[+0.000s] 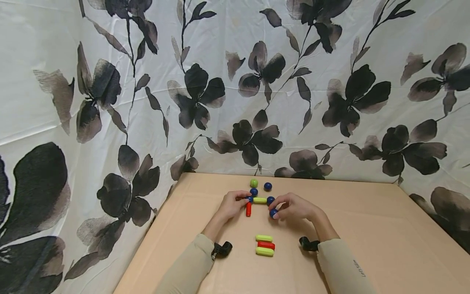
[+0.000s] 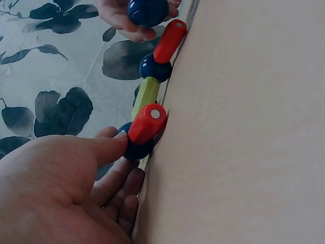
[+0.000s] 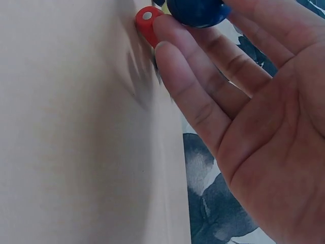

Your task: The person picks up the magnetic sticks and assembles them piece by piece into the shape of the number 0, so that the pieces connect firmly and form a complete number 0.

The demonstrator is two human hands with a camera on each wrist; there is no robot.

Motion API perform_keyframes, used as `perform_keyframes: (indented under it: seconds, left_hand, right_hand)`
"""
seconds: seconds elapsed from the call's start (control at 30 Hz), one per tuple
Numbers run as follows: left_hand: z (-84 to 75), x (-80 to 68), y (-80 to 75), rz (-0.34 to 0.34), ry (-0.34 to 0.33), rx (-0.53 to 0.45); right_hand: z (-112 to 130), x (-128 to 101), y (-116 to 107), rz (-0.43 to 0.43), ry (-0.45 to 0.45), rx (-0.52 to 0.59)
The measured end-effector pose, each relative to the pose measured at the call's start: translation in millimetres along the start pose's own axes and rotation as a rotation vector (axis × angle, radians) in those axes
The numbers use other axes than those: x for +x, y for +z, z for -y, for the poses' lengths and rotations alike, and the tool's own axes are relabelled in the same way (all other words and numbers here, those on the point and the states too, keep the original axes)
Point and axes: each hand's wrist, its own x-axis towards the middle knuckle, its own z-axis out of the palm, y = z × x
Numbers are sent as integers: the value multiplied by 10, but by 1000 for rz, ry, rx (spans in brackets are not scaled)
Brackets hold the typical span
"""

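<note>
My left hand [image 1: 230, 205] pinches a blue magnetic ball [image 2: 137, 149] between thumb and fingers. A red rod [image 1: 248, 210] sticks out from that ball toward me, and a yellow-green rod [image 1: 260, 200] joins it to a second blue ball [image 1: 270, 200]. Another red rod [image 2: 171, 40] extends from this second ball. Its near end lies close to a loose-looking blue ball [image 1: 273, 213], which my right hand [image 1: 296, 209] holds by the fingertips. In the right wrist view, the held ball [image 3: 198, 11] is cut off at the top, with the red rod [image 3: 147, 23] beside the fingers.
Behind the left hand are a green ball [image 1: 253, 183] and two blue balls, one at the left [image 1: 253, 191] and one at the right [image 1: 268, 186]. Nearer me, two yellow-green rods [image 1: 264, 252] flank a red rod [image 1: 266, 245] on the table [image 1: 367, 228]. Floral cloth [image 1: 220, 49] hangs behind.
</note>
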Motion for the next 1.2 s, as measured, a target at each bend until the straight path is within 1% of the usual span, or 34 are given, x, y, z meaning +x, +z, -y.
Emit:
perform_keyframes:
  seconds: [0.17,0.37,0.53,0.83,1.07,1.2]
  left_hand:
    - [-4,4,-2,-1,-7,3]
    - [-10,15,-1,-6,-5,12]
    - [-18,23,-9,-10,-5,8]
    - [-15,28,-10,-8,-4,10]
    - [-4,23,5,-6,-8,15]
    - [-1,20,3,-1,-13,4]
  right_hand:
    - [17,19,19,16,-16,-6]
    - [42,50,37,32,-55,-65]
    - [45,83,57,64,-58,-98]
    - [77,103,99,64,-27,-147]
    - [92,134,156,44,-47,-220]
    - [54,158,166,42,-52,-229]
